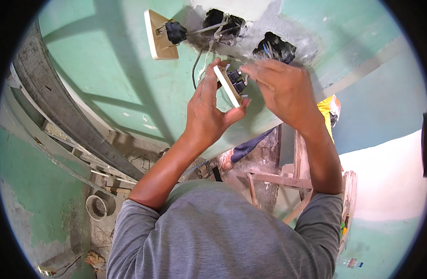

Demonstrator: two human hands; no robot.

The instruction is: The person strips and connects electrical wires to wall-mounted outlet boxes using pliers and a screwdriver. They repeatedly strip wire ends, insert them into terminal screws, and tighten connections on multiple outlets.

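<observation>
My left hand [206,109] is closed around the edge of a cream switch plate [228,87]. The plate is tilted, its back with black modules [236,80] facing right. My right hand [285,88] comes in from the other side, its fingers bent together beside the modules; whatever lies between its fingertips is hidden. Above my hands, a ragged wall hole [224,27] has wires coming out of it. Another hole [275,48] to its right holds blue and grey wires [268,50]. A second cream plate [160,36] with a black module hangs by wires at the upper left.
A long grey beam [67,102] curves down the left side. Below stand a bucket [97,207] and a wooden frame [283,180]. A person's foot [226,159] and yellow clothing [332,111] show beyond my arms. A screwdriver [346,224] is at the right.
</observation>
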